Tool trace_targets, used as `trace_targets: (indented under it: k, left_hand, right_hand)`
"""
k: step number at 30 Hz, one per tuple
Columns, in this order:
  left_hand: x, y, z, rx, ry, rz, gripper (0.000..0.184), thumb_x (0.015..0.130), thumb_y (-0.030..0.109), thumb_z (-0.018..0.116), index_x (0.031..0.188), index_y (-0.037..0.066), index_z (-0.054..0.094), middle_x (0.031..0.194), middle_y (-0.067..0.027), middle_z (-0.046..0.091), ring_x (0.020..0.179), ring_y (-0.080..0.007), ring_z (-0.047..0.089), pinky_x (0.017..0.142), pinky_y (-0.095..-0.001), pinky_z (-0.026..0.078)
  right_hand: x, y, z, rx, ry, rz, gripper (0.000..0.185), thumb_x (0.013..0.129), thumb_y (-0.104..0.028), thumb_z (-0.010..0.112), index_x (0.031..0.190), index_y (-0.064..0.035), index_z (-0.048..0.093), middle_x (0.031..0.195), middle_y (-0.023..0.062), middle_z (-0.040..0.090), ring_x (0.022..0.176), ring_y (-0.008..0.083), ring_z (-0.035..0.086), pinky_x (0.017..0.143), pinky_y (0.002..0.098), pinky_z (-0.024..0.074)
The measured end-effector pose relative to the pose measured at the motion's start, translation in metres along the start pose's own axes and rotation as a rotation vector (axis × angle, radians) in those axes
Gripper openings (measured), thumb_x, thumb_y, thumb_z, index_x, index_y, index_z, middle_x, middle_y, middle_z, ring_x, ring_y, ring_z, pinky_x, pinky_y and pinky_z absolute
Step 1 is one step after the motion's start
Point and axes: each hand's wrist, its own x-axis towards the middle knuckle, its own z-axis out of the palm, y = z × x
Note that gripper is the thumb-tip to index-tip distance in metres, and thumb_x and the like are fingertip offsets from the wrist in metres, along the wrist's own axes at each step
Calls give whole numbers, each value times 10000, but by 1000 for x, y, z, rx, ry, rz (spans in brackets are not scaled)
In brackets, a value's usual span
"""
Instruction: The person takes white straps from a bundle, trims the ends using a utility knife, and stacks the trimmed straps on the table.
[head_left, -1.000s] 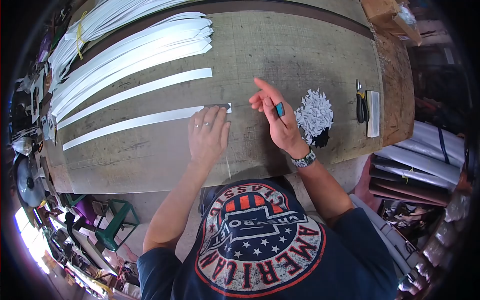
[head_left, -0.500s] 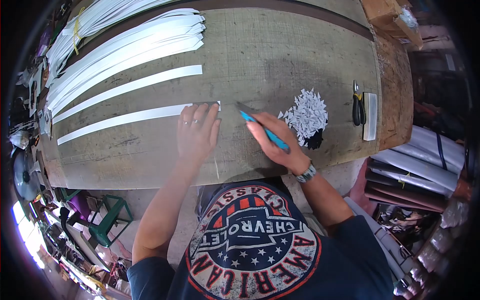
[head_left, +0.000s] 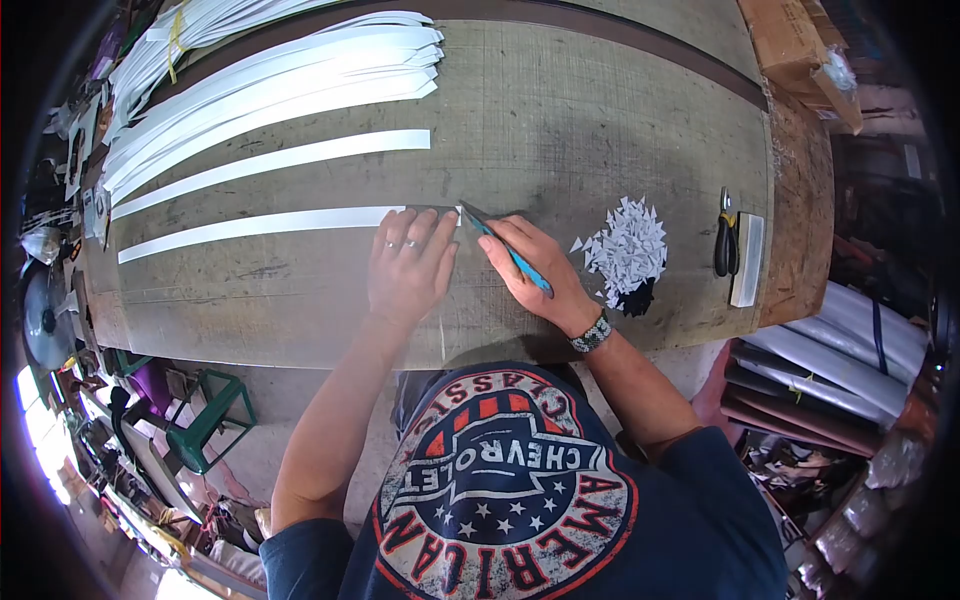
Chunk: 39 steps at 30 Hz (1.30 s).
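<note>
A long white strip [head_left: 270, 227] lies across the worktable, and my left hand [head_left: 408, 270] presses flat on its right end. Under those fingers is a thin dark flat piece [head_left: 432, 209], mostly covered. My right hand [head_left: 545, 275] is closed around a blue-handled knife [head_left: 522, 264]. Its dark tip meets the strip's right end, just beside my left fingertips; whether it touches the strip or the table I cannot tell. Farther back is a second white strip [head_left: 280, 170], roughly parallel. To the right sits a heap of small white triangular offcuts [head_left: 628, 245], with black scraps [head_left: 637, 298] at its near edge.
Stacks of white strips [head_left: 290, 85] fill the back left of the worktable [head_left: 560, 120]. Pliers with black-and-yellow handles [head_left: 726, 240] lie by a pale rectangular bar [head_left: 747, 260] on the right. A cardboard box [head_left: 790, 50] occupies the back right corner. Rolls [head_left: 840, 370] lie beyond the right edge.
My right hand has brought the knife left, so its tip is now at the strip's right end. The left hand stays on the strip. The whole view has shifted slightly.
</note>
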Motion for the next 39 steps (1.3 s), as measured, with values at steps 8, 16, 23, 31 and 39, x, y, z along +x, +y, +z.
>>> trace_targets:
  k: [8, 16, 23, 31, 39]
  left_hand:
    - [0, 0, 0, -13, -16, -11, 455, 921, 213, 773, 1368, 142, 724, 1286, -66, 648, 1261, -310, 572, 1102, -487, 489]
    - [0, 0, 1, 0, -37, -16, 456, 924, 220, 770, 1371, 144, 723, 1294, -61, 641, 1267, -298, 562, 1140, -498, 464]
    - [1, -2, 2, -1, -59, -24, 444, 929, 233, 765, 1363, 147, 729, 1286, -57, 635, 1273, -290, 550, 1157, -505, 451]
    - [1, -2, 3, 5, -60, -30, 448, 930, 241, 761, 1367, 147, 725, 1299, -52, 619, 1275, -291, 531, 1160, -510, 439]
    - [2, -1, 4, 10, -55, -15, 447, 928, 231, 759, 1364, 141, 724, 1302, -63, 618, 1269, -299, 532, 1145, -507, 440]
  right_hand:
    - [4, -1, -3, -36, -41, -36, 238, 1043, -116, 679, 1212, 51, 688, 1054, 194, 691, 906, 378, 685, 777, 419, 538]
    - [11, -5, -10, -26, -131, -12, 226, 1050, -128, 659, 1192, 46, 676, 975, 188, 649, 835, 377, 639, 737, 439, 507]
    - [18, -9, -15, -64, -208, -11, 212, 1042, -102, 644, 1169, 68, 662, 969, 207, 650, 841, 390, 638, 738, 448, 510]
    - [24, 0, 6, -112, -126, -51, 196, 993, -76, 687, 1121, 67, 652, 1006, 209, 677, 925, 399, 677, 827, 468, 566]
    - [6, -2, 2, -144, -83, -50, 187, 991, -44, 678, 1138, 71, 661, 1033, 215, 669, 940, 407, 669, 803, 459, 555]
